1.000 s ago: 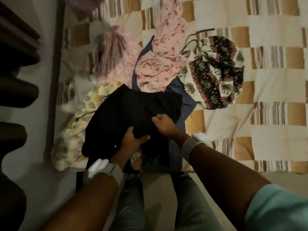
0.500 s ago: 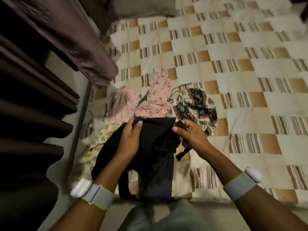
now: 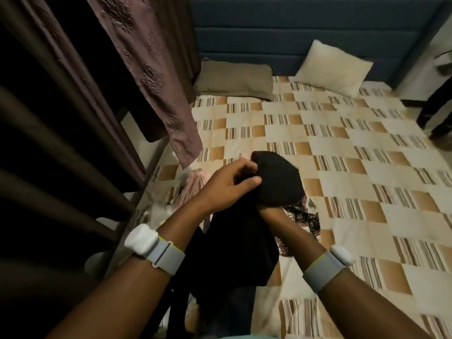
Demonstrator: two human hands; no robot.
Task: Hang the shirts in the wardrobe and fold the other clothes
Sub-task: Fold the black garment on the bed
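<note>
Two hands hold one black garment (image 3: 234, 245) up above the near edge of a bed (image 3: 367, 172). Its long axis runs nearly straight down from the grip; the loose bulk hangs toward the viewer, between the forearms. The left hand (image 3: 227, 187) pinches the top fabric, thumb against curled fingers. The right hand (image 3: 269, 209), just beside and lower, is covered by cloth bunched over it, so how its fingers lie cannot be told. Beyond, pink clothing (image 3: 193, 184) and a dark patterned piece (image 3: 305, 216) lie on the checked bedspread. Farther off are two pillows (image 3: 335, 69) and curtains (image 3: 146, 69). The next move probably needs the hanging end lifted.
</note>
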